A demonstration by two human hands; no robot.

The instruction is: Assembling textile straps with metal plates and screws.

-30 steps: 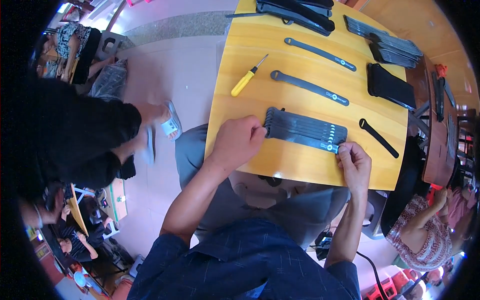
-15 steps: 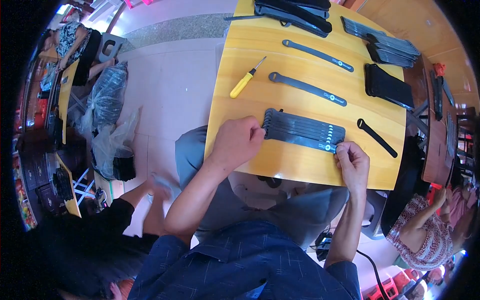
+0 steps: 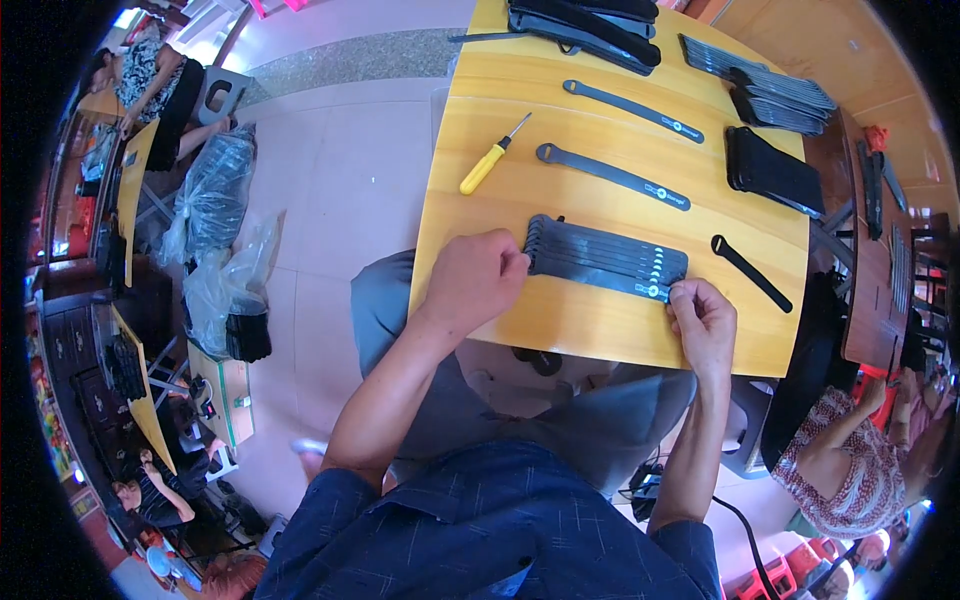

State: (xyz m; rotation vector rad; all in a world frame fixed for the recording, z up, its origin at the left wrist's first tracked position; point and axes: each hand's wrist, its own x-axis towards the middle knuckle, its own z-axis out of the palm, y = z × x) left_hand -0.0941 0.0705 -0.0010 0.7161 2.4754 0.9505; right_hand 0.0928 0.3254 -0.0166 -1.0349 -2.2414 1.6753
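A fanned row of black hook-and-loop cable straps (image 3: 595,257) lies on the yellow wooden table (image 3: 560,325) in front of me. Their slotted loop ends are lined up on the left, and the pale marks show on the right ends. My left hand (image 3: 472,278) is closed in a pinch at the loop ends; the fingertips partly hide what they grip. Thumb and fingers of my right hand (image 3: 706,318) pinch the right end of the nearest strap. Beyond the row lie two single straps, a nearer one (image 3: 615,178) and a farther one (image 3: 635,112). A plain short black strap (image 3: 752,274) rests to the right.
A yellow-handled screwdriver (image 3: 490,166) lies at the table's left. Black strap bundles (image 3: 590,35) sit at the far edge, with a grey strap pile (image 3: 770,90) and a black stack (image 3: 772,172) at the right. Plastic-wrapped goods (image 3: 215,190) stand on the floor; other people sit at both sides.
Both my hands keep their hold and place on the straps. The person in black at the lower left has gone from view, uncovering a box and seated people behind.
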